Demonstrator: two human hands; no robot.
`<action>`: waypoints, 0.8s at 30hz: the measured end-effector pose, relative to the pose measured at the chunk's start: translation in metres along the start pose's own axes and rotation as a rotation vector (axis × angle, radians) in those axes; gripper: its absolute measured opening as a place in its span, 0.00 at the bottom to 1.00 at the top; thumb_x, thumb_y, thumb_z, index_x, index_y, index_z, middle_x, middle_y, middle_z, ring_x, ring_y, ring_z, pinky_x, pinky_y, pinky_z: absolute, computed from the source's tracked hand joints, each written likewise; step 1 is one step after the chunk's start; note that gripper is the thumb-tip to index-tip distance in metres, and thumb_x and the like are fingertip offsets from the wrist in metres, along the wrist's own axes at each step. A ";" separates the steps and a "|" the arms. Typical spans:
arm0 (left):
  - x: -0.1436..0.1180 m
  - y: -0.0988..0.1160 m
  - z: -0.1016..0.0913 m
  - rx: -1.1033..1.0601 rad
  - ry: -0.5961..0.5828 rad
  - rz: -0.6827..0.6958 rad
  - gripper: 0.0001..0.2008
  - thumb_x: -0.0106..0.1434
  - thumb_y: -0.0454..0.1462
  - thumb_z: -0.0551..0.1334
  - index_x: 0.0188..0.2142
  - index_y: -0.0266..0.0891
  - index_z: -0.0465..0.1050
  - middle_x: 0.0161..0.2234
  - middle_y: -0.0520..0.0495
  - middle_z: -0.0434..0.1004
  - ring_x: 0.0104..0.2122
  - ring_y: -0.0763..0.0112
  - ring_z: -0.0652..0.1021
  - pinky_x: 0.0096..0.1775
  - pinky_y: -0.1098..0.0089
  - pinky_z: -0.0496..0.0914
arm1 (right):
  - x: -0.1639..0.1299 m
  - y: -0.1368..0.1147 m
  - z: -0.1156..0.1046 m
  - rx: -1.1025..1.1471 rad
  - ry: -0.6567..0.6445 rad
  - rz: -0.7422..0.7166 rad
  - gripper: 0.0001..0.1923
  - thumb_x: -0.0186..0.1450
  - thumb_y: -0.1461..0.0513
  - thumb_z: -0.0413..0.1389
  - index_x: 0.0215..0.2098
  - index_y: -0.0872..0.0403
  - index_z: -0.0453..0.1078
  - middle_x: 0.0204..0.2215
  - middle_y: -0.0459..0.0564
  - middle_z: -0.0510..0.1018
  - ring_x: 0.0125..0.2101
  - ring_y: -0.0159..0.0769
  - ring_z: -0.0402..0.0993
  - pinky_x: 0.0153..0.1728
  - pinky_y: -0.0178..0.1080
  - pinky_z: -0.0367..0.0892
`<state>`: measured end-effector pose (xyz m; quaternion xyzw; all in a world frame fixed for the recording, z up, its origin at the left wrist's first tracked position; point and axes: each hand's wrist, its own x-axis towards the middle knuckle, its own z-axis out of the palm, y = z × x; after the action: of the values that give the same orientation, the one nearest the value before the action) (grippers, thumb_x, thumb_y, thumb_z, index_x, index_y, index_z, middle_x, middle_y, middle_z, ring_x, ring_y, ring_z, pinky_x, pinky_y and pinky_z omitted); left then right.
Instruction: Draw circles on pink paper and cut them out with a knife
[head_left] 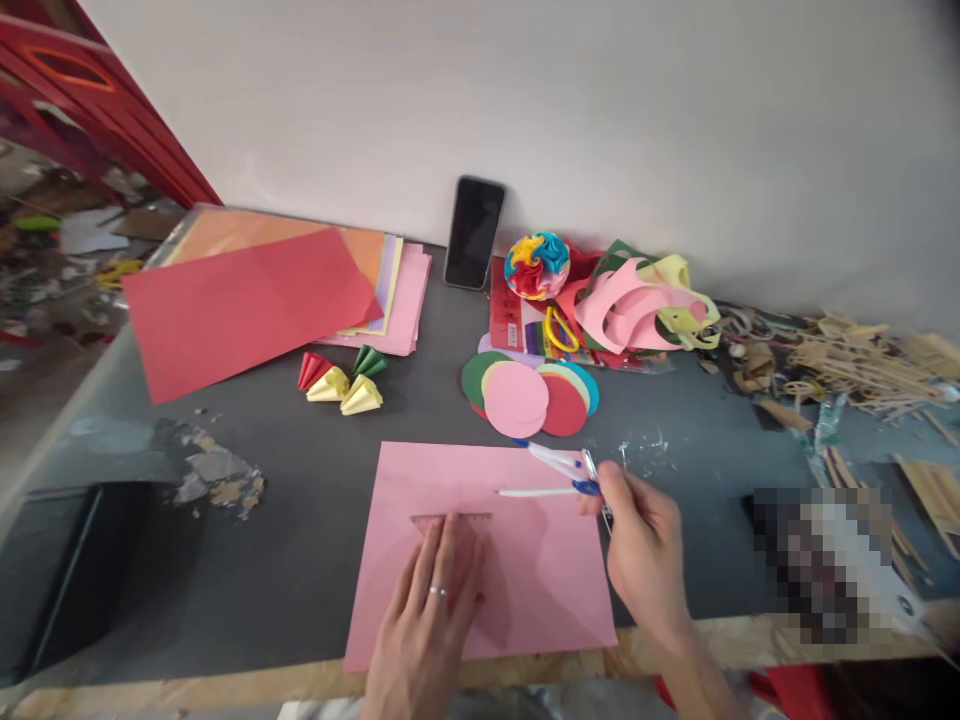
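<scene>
A sheet of pink paper lies in front of me on the dark tabletop. My left hand rests flat on it, fingers stretched over a clear ruler whose marked straight edge shows beyond the fingertips; the hand covers the rest of its shape. Over the sheet's right edge, my right hand is closed around what looks like a metal drawing compass with a white and blue pen. A second white, blue-ended piece points up and left from it. Just beyond the sheet are overlapping paper circles.
Folded paper cones sit left of the circles. Behind are red paper on a coloured stack, a phone against the wall, a folded-paper ball and paper offcuts. Wooden sticks clutter the right; a black object stands left.
</scene>
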<state>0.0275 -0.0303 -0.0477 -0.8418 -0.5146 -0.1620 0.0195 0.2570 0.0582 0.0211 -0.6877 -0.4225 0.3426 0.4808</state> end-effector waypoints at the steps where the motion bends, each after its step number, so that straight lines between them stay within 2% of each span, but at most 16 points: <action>1: -0.002 -0.005 -0.003 -0.005 0.000 -0.007 0.29 0.67 0.36 0.61 0.67 0.44 0.64 0.70 0.34 0.63 0.69 0.48 0.66 0.58 0.55 0.77 | -0.007 0.008 -0.007 0.102 0.056 0.068 0.27 0.68 0.47 0.61 0.19 0.53 0.66 0.18 0.43 0.70 0.24 0.33 0.71 0.30 0.36 0.67; 4: -0.005 -0.023 -0.012 0.007 -0.006 -0.023 0.29 0.67 0.36 0.61 0.68 0.46 0.64 0.69 0.35 0.65 0.68 0.47 0.68 0.56 0.54 0.78 | -0.021 0.035 -0.023 0.358 0.304 0.163 0.27 0.68 0.49 0.62 0.17 0.52 0.61 0.18 0.43 0.71 0.24 0.33 0.73 0.30 0.37 0.70; 7: -0.006 -0.037 -0.017 -0.022 -0.022 -0.042 0.29 0.68 0.35 0.60 0.68 0.49 0.63 0.69 0.38 0.66 0.67 0.50 0.69 0.55 0.57 0.78 | -0.021 0.057 -0.034 0.451 0.560 0.071 0.27 0.71 0.49 0.57 0.17 0.50 0.60 0.18 0.43 0.71 0.24 0.32 0.74 0.30 0.37 0.73; 9: -0.006 -0.042 -0.018 -0.041 -0.027 -0.044 0.30 0.68 0.35 0.60 0.69 0.50 0.61 0.69 0.40 0.67 0.67 0.51 0.70 0.56 0.57 0.78 | -0.013 0.069 -0.039 0.476 0.644 0.025 0.27 0.70 0.49 0.56 0.17 0.50 0.59 0.15 0.41 0.68 0.23 0.31 0.73 0.30 0.36 0.73; 14: -0.005 -0.039 -0.017 -0.020 -0.012 -0.047 0.33 0.67 0.34 0.62 0.69 0.51 0.60 0.69 0.39 0.67 0.66 0.48 0.71 0.56 0.54 0.77 | 0.012 0.083 -0.043 0.511 0.600 0.039 0.27 0.65 0.49 0.63 0.17 0.51 0.58 0.12 0.37 0.63 0.18 0.30 0.70 0.25 0.35 0.71; 19: 0.000 -0.031 -0.017 -0.010 0.029 -0.048 0.32 0.67 0.35 0.63 0.69 0.47 0.62 0.67 0.37 0.69 0.65 0.46 0.72 0.54 0.52 0.79 | 0.030 0.087 -0.039 0.498 0.571 -0.002 0.28 0.67 0.50 0.61 0.16 0.52 0.58 0.12 0.40 0.67 0.18 0.31 0.71 0.25 0.35 0.70; 24: 0.002 -0.026 -0.020 -0.022 0.016 -0.037 0.29 0.68 0.35 0.62 0.68 0.45 0.64 0.67 0.36 0.70 0.64 0.46 0.73 0.52 0.54 0.80 | 0.053 0.085 -0.034 0.535 0.555 -0.088 0.29 0.68 0.47 0.60 0.18 0.51 0.56 0.11 0.36 0.60 0.16 0.30 0.67 0.21 0.34 0.66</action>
<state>0.0008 -0.0209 -0.0321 -0.8310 -0.5279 -0.1750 0.0114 0.3297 0.0780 -0.0532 -0.5857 -0.2012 0.2205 0.7536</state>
